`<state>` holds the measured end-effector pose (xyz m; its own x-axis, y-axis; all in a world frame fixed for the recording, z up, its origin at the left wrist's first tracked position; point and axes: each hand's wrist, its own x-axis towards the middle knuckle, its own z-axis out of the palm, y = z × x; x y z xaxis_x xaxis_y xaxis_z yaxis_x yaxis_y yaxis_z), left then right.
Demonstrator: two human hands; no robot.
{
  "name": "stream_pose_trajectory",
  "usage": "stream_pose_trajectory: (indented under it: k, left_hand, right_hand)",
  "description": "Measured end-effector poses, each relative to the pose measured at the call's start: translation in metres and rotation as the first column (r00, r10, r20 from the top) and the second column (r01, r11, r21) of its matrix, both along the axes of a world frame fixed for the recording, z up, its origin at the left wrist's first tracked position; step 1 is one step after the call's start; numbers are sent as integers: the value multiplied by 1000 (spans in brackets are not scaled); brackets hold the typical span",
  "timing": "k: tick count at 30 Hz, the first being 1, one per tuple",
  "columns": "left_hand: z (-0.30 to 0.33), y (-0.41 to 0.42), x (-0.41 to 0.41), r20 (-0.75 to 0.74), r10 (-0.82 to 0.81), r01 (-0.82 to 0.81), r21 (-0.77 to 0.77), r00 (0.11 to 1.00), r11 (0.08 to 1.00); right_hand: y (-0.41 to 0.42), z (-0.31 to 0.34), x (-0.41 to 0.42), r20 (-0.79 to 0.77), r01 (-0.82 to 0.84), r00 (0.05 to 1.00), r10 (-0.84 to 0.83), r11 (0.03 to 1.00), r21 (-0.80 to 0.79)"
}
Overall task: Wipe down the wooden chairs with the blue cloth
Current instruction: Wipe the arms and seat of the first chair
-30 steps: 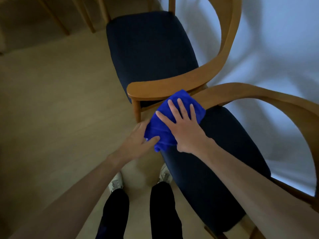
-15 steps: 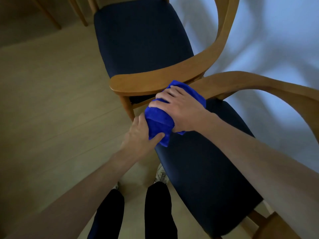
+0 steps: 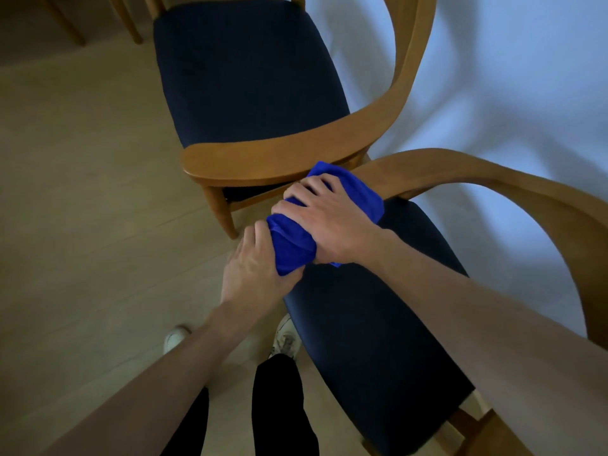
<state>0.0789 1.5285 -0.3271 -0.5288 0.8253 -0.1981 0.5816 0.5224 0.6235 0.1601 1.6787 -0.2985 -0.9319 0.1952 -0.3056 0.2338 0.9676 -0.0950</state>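
The room is dim where I stand, and the whole picture has a murky, yellowish cast over the floor [image 3: 82,225]. The brightest part is the pale wall [image 3: 526,77] on my right, washed bluish, with soft broad shadows of the chair frames across it. There is no glare. The wide lens bends the edges, so my forearms look stretched. The corners and my shoes [image 3: 286,337] are soft and grainy.

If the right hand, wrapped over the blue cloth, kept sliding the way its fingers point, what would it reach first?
Most likely the far chair's wooden armrest, just beyond the fingertips of the right hand, which grips the blue cloth over the near chair's arm end. Depth is unclear, so it might pass beneath.
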Motion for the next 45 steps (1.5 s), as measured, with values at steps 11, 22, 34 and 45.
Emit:
stream_pose_trajectory:
  k: [11,22,34,45]
  left_hand:
    - [3,-115,-5,-18,123,-124,-52,992,991]
    - [11,-26,-4,-268,-68,37,-120,961,992]
    - [7,13,3,-263,-157,151,-43,952,988]
    - [8,-153,-5,-53,101,-107,-120,993,987]
  right_hand:
    - [-110,-7,-23,13,-136,991,137,990,-42]
    - [-30,-4,-2,-56,-24,998,22,999,-40]
    - [0,2,16,69,73,994,-82,991,116]
    - [-143,-1,-32,154,-274,952,266,961,34]
